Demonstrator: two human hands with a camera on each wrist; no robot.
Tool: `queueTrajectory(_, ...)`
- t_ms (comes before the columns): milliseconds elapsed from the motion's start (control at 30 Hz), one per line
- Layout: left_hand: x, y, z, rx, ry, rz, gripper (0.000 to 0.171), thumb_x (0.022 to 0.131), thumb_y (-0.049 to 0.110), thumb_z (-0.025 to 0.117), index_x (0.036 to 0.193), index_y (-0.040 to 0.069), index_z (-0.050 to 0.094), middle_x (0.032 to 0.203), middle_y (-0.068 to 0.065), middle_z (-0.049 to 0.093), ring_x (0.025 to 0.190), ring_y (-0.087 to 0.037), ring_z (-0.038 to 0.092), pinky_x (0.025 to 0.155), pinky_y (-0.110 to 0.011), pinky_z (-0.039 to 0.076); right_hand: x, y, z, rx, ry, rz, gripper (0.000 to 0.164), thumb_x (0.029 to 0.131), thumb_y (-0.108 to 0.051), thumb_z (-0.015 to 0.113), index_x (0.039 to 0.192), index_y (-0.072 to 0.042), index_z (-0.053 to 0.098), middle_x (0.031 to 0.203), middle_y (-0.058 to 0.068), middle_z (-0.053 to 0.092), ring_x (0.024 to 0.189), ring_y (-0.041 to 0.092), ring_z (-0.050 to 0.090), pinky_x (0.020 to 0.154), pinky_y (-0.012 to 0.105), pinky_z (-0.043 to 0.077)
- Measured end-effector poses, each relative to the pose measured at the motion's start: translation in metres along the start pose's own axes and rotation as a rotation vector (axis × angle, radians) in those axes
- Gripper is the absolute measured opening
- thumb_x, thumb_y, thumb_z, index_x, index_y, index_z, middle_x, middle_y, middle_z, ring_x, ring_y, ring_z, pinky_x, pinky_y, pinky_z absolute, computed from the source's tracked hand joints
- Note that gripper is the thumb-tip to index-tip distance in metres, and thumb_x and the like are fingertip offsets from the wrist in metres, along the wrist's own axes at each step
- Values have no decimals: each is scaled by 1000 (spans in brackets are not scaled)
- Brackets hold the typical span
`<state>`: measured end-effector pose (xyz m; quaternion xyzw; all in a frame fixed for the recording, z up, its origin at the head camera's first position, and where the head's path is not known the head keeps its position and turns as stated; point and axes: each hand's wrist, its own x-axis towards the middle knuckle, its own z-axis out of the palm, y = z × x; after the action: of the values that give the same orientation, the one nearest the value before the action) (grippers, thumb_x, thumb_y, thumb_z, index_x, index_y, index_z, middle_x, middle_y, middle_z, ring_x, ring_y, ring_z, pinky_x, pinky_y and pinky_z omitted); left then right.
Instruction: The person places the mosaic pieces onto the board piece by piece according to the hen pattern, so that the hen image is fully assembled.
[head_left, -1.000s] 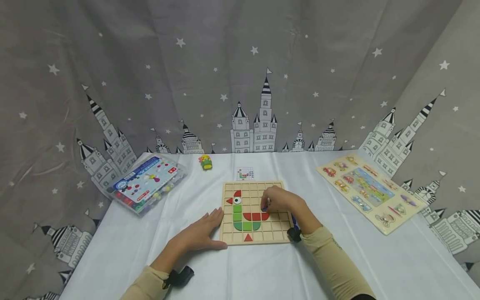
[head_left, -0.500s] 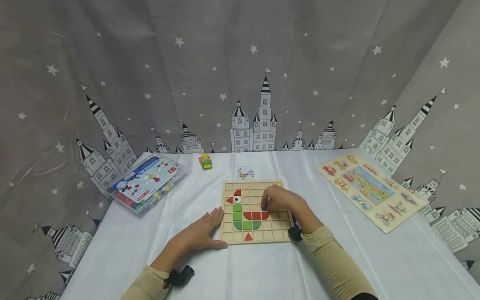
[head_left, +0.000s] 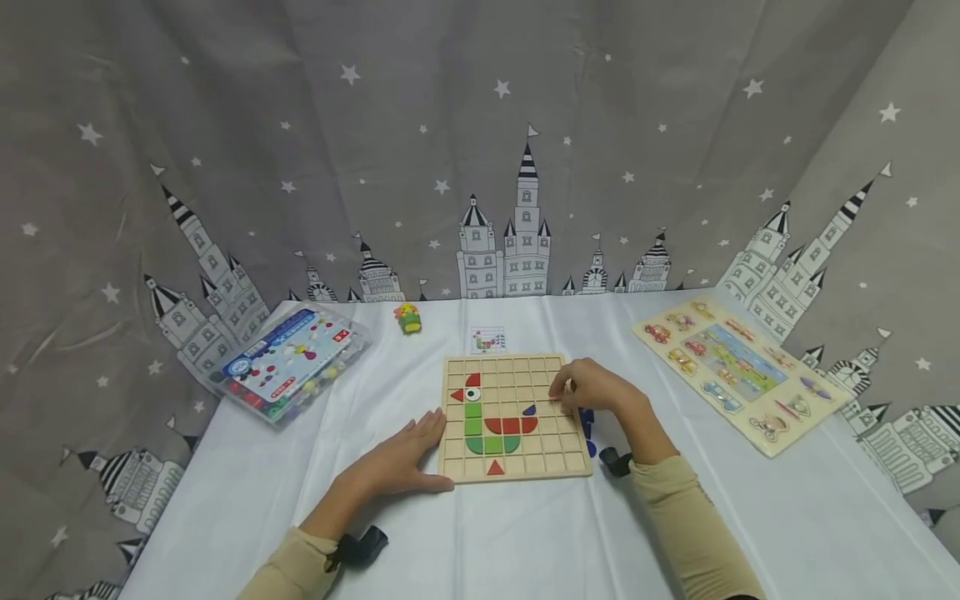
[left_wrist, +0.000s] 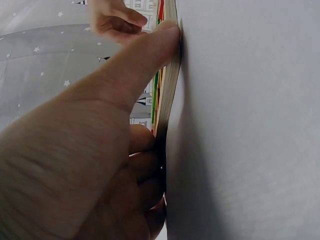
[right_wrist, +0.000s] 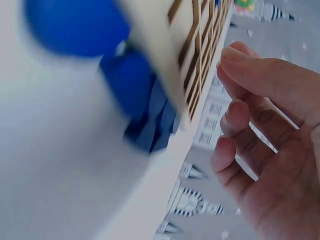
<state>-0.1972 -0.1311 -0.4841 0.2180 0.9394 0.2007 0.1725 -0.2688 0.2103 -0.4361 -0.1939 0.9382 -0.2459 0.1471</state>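
Board (head_left: pixel 508 395) from high head, close wrist views

2 hands (head_left: pixel 401 458) (head_left: pixel 596 389), 2 bds. (head_left: pixel 517 392) (head_left: pixel 772 404), 2 red tris. (head_left: pixel 495 468) (head_left: pixel 457 395), 1 card (head_left: pixel 489 339), 1 box (head_left: pixel 292 354), 1 fig. (head_left: pixel 408 318)

Red, green and blue pieces (head_left: pixel 511 426) brighten the pale gridded board (head_left: pixel 551 457) (the grey curtain (head_left: pixel 675 75) has white stars)

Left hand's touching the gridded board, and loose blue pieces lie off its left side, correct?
The side is wrong: the head view shows the loose blue pieces off the right side of the gridded board. The left hand is touching it, yes.
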Motion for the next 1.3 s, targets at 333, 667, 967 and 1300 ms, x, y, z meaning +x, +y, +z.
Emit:
queueTrajectory(333,-1,0,2,-13,-10,-15,111,72,64,74,155,9,23,163,-7,20,152,-23,17,126,-42,18,-21,33,-3,37,26,177,13,75,-11,81,85,-8,74,74,0,67,69,13,55,61,23,47)
queueTrajectory(667,-1,-1,4,-11,-6,-12,112,72,66,73,155,9,24,163,-7,20,152,-23,18,126,-42,18,-31,44,4,83,30,220,13,74,-12,83,82,-8,73,72,0,67,66,12,55,61,22,47)
queueTrajectory(967,-2,0,2,-16,0,0,111,72,66,73,155,9,24,163,-8,20,152,-24,18,126,-42,17,-33,48,2,88,48,207,17,76,1,73,91,-7,76,84,3,71,72,14,57,64,24,49)
queueTrajectory(1300,1,0,0,-8,0,-4,112,72,66,73,155,10,24,163,-7,20,152,-24,18,126,-42,18,-36,55,-2,106,77,201,17,75,-10,81,89,-6,75,81,2,70,73,13,59,68,25,51)
